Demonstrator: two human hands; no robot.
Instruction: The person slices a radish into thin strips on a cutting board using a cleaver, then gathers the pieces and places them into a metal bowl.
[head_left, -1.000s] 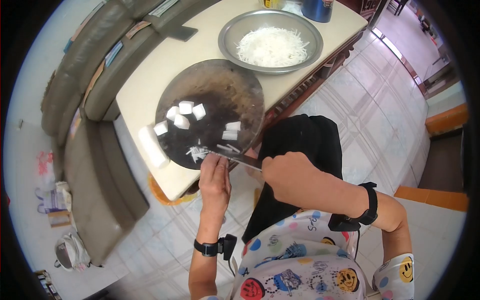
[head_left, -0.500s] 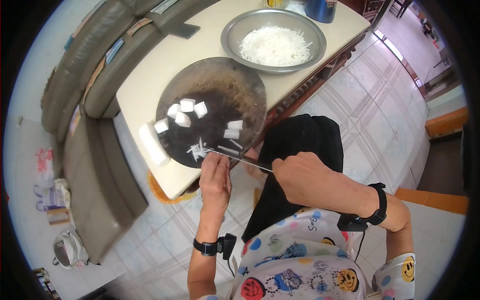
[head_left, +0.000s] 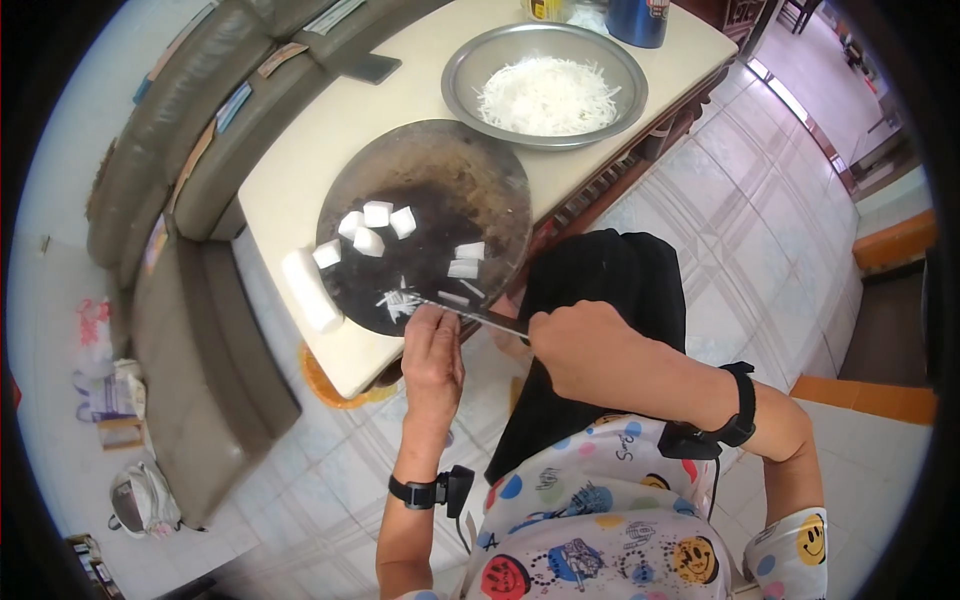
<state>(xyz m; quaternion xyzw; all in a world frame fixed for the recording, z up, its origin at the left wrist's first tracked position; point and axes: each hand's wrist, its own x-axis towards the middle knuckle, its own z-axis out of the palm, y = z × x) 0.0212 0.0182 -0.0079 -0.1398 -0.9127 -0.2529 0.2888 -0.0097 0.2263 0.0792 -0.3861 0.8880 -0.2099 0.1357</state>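
Note:
My right hand [head_left: 585, 350] is closed around the handle of a knife [head_left: 490, 318]. Its blade points left across the near edge of a round, dark-stained cutting board [head_left: 475, 165]. My left hand [head_left: 433, 355] rests at that edge with fingers pressed together against the blade; whatever lies under the fingertips is hidden. Just beyond them is a small heap of white radish shreds [head_left: 400, 302]. Flat radish slices [head_left: 464, 268] lie to the right on the board, and several radish chunks [head_left: 368, 242] sit farther left. A long peeled radish piece [head_left: 311, 290] lies along the board's left side.
A metal bowl [head_left: 458, 90] holding white shreds [head_left: 550, 97] stands at the back of the cream table [head_left: 290, 160]. Behind it are a blue can [head_left: 638, 22] and a yellow-labelled container [head_left: 546, 9]. A dark flat object [head_left: 372, 68] lies farther left, near the grey sofa [head_left: 190, 370].
My right hand has shifted slightly left with the knife, bringing the handle nearer my left hand. My left hand stays at the board's edge. The whole view has shifted a little.

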